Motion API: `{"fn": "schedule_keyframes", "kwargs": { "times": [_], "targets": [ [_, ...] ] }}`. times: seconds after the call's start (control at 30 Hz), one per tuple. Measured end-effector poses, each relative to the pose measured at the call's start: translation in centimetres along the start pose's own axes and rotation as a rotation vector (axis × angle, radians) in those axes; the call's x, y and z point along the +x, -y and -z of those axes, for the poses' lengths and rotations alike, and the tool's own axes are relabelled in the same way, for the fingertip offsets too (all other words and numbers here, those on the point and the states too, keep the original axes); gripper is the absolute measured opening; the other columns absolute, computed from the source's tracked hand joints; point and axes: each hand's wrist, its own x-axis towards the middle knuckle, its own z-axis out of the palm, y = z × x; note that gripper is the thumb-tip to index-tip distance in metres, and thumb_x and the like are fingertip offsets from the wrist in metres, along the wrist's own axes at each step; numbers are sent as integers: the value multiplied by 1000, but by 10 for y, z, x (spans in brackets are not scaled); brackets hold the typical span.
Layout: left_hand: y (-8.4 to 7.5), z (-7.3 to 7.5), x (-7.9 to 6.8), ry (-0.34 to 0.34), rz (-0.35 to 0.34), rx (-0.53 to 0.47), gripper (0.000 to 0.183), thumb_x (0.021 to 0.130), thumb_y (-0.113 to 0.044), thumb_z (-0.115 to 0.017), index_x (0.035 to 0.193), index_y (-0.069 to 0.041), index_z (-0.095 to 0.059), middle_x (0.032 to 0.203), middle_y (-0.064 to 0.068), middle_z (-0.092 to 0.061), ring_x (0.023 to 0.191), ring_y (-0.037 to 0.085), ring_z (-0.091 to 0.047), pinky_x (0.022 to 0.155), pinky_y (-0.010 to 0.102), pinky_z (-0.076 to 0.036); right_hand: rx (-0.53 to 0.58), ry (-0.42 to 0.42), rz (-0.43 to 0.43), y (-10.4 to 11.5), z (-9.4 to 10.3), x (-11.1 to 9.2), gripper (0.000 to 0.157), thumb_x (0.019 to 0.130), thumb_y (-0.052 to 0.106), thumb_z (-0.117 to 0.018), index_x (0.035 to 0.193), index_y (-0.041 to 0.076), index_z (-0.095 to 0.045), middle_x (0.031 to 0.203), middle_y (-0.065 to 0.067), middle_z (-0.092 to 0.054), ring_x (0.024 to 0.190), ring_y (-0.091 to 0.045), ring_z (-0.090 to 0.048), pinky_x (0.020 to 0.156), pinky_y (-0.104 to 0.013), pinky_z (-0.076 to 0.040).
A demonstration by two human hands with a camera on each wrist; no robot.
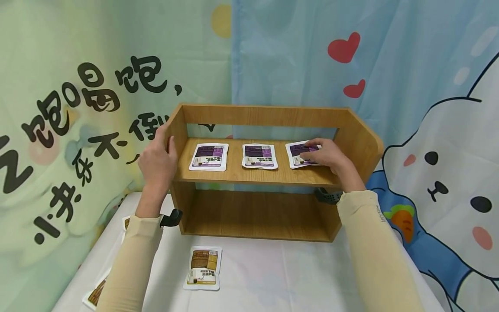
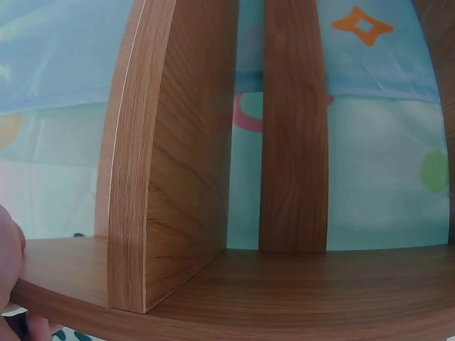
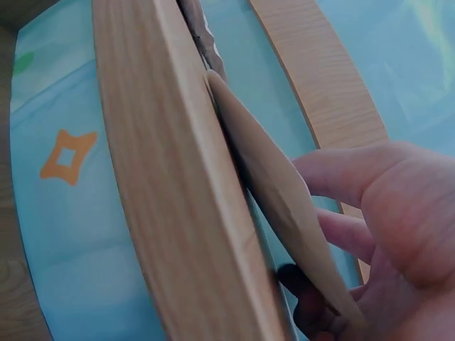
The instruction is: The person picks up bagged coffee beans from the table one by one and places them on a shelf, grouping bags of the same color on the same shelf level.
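Note:
A small wooden two-tier shelf (image 1: 249,178) stands on the table, with three purple-and-white packets lying along its upper board. My left hand (image 1: 157,162) grips the shelf's left side panel (image 1: 178,134); only a bit of that hand (image 2: 10,259) shows at the edge of the left wrist view. At the right end of the board, my right hand (image 1: 329,156) pinches the right packet (image 1: 297,151). In the right wrist view this packet (image 3: 266,181) tilts, its end by the fingers raised off the board. The left packet (image 1: 208,157) and middle packet (image 1: 259,156) lie flat.
On the white tabletop (image 1: 273,273) in front of the shelf lies a brown-and-white packet (image 1: 203,268). More brown packets (image 1: 95,294) lie at the left, partly covered by my left sleeve. The lower tier (image 1: 253,214) has raised side walls. Printed curtains hang behind.

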Motion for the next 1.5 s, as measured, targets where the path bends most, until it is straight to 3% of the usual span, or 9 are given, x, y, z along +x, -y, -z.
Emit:
{"fn": "schedule_keyframes", "kwargs": {
  "times": [0.63, 0.87, 1.03, 1.23, 1.5],
  "targets": [
    [-2, -4, 3, 15, -10, 2, 34, 100, -22, -55, 132, -13, -56, 100, 18, -70, 65, 34, -63, 49, 42, -44, 39, -5, 32, -11, 1, -7, 66, 92, 32, -65, 144, 1, -39, 146, -30, -28, 122, -41, -33, 103, -51, -30],
    [0, -4, 1, 10, -4, 15, 33, 99, -22, -55, 131, -13, -56, 99, 17, -71, 64, 34, -63, 47, 42, -43, 2, -53, 68, -11, 0, -11, 68, 93, 39, -63, 143, -1, -40, 142, -30, -32, 122, -41, -35, 101, -51, -32],
    [2, -2, 1, 4, 0, 6, 34, 100, -23, -54, 132, -13, -56, 101, 17, -71, 65, 33, -63, 47, 42, -43, -36, -130, 121, 3, 2, -20, 58, 96, 34, -58, 140, -2, -44, 146, -29, -33, 130, -44, -32, 105, -57, -28],
    [2, -3, 0, 0, -3, 8, 34, 99, -23, -55, 132, -13, -56, 100, 17, -71, 64, 33, -63, 47, 42, -43, -97, -270, 217, 24, 11, -45, 47, 97, 30, -59, 134, 2, -52, 137, -25, -43, 122, -42, -43, 98, -57, -36],
    [1, -3, 0, 3, 2, 6, 34, 100, -22, -55, 132, -13, -56, 101, 17, -70, 66, 34, -64, 47, 42, -44, -142, -577, 422, 35, 26, -68, 32, 96, 23, -58, 119, 1, -65, 121, -19, -57, 111, -35, -49, 91, -52, -39]
  ]
}}
